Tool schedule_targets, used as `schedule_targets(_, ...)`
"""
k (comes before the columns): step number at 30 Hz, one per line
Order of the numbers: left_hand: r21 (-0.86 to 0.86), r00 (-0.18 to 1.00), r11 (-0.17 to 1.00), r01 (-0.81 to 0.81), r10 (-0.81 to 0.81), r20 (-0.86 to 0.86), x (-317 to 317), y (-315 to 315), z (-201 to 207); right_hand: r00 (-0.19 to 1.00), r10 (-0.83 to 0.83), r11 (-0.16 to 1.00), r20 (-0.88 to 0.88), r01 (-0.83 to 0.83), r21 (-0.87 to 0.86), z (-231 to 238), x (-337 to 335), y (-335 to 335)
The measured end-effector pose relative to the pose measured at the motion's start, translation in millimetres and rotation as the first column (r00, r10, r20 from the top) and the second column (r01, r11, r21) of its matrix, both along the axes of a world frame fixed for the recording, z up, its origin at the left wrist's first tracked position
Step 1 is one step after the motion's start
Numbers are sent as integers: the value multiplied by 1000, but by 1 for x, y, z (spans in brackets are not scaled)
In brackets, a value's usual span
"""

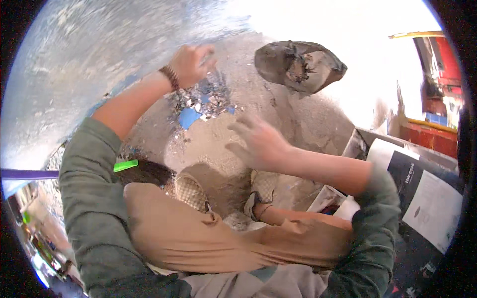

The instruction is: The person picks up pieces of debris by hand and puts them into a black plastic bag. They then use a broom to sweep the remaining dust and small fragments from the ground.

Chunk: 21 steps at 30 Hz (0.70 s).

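Note:
My left hand (192, 65), with a dark beaded bracelet (170, 78) at the wrist, hovers over the far side of a heap of debris (214, 102). Its fingers are bent and apart, a little blurred, and I see nothing in them. The heap is made of small pale chips, dark bits and blue flakes, among them a larger flat blue piece (189, 118). Nearer to me, my right hand (262, 144) is held above the dusty floor with its fingers spread, holding nothing. Beyond both hands lies a crumpled dark grey plastic bag (276, 59), its mouth partly open.
A broom lies at my left, with dark bristles (151, 172), a bright green socket (125, 166) and a purple handle (30, 174). Black-and-white cardboard boxes (405, 171) stand at my right. A scuffed blue-white wall (94, 44) rises at the far left.

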<state>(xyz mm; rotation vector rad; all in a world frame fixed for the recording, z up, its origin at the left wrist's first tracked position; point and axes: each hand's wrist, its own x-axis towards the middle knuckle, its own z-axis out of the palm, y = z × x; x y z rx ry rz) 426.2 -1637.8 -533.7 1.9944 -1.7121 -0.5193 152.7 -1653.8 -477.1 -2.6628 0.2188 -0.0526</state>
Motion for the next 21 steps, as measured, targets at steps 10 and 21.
schedule_targets(10, -189, 792, 770, -609, 602, -102, -9, 121, -132, 876, -435, 900, 210, 428, 82, -171, 81, 19)
schedule_targets(21, -234, 736, 698, -677, 638, -226, -53, 103, -132, 888, -326, 945, 324, 317, 84, -180, 143, -13)
